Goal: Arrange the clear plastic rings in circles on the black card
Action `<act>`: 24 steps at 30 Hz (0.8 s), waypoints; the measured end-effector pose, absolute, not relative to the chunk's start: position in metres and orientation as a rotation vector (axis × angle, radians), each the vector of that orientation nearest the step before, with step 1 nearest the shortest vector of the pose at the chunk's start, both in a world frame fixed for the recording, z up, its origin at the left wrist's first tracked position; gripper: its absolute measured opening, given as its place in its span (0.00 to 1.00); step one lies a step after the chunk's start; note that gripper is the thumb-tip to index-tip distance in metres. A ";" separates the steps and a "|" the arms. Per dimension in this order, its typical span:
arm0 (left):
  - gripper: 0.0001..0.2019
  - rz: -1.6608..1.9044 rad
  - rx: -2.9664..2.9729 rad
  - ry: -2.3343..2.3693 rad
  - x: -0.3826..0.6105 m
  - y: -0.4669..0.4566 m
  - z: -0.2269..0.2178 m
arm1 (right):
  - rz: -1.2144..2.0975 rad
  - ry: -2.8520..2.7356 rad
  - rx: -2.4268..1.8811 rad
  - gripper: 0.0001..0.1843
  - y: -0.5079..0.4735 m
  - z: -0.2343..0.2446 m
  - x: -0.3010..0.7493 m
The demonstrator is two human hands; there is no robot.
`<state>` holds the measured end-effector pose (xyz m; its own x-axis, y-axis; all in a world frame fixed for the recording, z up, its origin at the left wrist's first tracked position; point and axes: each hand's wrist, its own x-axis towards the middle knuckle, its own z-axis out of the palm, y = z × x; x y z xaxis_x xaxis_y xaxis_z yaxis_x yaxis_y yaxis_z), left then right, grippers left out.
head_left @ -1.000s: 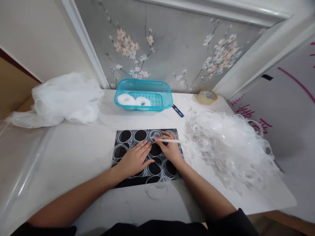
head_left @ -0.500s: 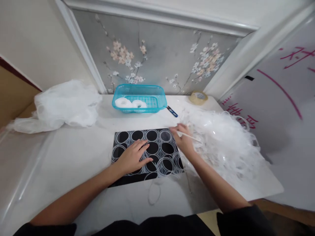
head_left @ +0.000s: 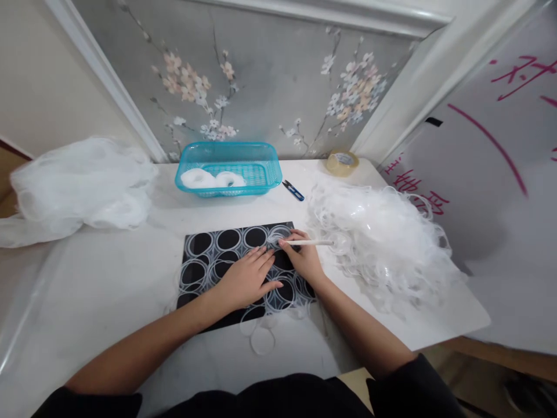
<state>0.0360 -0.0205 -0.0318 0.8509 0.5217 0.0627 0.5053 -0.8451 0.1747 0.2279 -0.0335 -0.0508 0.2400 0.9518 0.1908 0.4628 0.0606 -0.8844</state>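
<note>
1. Stick (head_left: pixel 319 242), white and slender, shows in the head view with its left end at the fingertips of the right hand (head_left: pixel 308 260), over the far-right corner of the black sheet (head_left: pixel 229 239).
2. The right hand pinches it between thumb and fingers; the left hand (head_left: pixel 243 281) lies palm down on the sheet, thumb spread, gripping nothing.
3. The step seems to be working at the clear film (head_left: pixel 274 237) bunched by those right fingertips. I would judge that light, low strokes suit it, sparing the neighbouring circles, with steady left-palm pressure to anchor the sheet. How firmly the film clings cannot be told.
4. The stick's held end points left; its long axis runs roughly along the tabletop's (head_left: pixel 126 290) far edge, the free end toward the right edge.
5. The sheet sits mid-tabletop, long axis left to right, right end slightly nearer the far edge.
</note>
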 end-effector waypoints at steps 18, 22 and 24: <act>0.37 -0.024 2.848 0.664 0.027 -0.013 -0.024 | -0.311 -1.679 -1.801 0.09 -0.021 -0.024 0.269; 0.35 -0.006 2.840 0.725 0.028 -0.014 -0.004 | -0.115 -1.340 -1.742 0.13 -0.024 -0.007 0.293; 0.35 0.005 2.849 0.804 0.035 -0.014 0.005 | 0.139 -1.428 -1.647 0.13 -0.035 -0.013 0.286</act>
